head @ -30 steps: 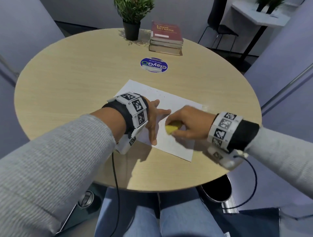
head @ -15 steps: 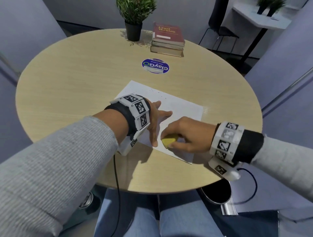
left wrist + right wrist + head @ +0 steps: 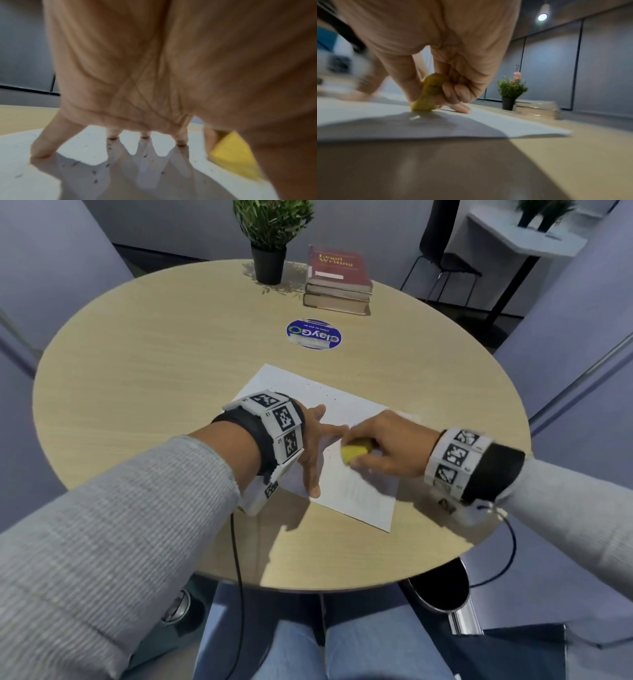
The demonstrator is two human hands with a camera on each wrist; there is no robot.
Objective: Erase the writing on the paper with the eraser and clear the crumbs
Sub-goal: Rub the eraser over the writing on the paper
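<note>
A white sheet of paper (image 3: 346,409) lies on the round wooden table (image 3: 171,364) in front of me. My left hand (image 3: 317,446) presses it flat, its straight spread fingers (image 3: 111,134) standing on the sheet. My right hand (image 3: 387,446) pinches a yellow eraser (image 3: 354,453) and holds it down on the paper, just right of the left thumb. In the right wrist view the eraser (image 3: 428,93) sits between thumb and curled fingers, its tip on the sheet. Dark crumbs (image 3: 93,171) are scattered over the paper (image 3: 82,146) near the left fingers. Faint lines show near the sheet's front edge.
At the far side of the table stand a potted plant (image 3: 270,241) and a stack of books (image 3: 337,282). A round blue sticker (image 3: 313,334) lies between them and the paper. A black bin (image 3: 442,587) stands under the table's right edge.
My right hand with the eraser moved back up the sheet, away from its front edge, after sliding toward me half a second ago. The left hand has stayed on the paper.
</note>
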